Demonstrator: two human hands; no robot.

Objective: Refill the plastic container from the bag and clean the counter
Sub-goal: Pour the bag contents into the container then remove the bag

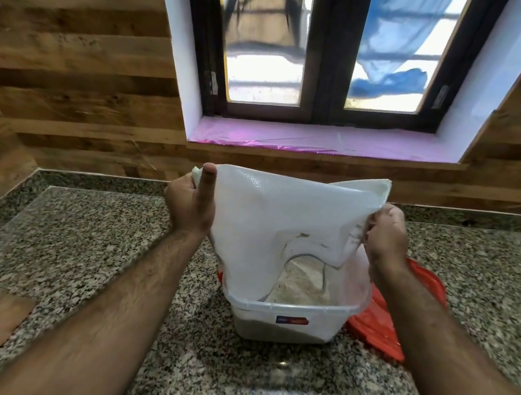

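Head view: left hand (190, 205) and right hand (386, 233) grip the upended bag (282, 218) at 12 o'clock over the container (288, 322), emptying it.

text: none legible | plastic container (285, 324) | blue-and-red sticker (292, 320), print too blurred to read

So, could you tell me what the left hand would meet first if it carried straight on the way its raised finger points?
The left hand grips the bag with one finger pointing up and away. Carried on, it would probably meet the wood-panelled wall below the window sill, though depth is hard to judge.
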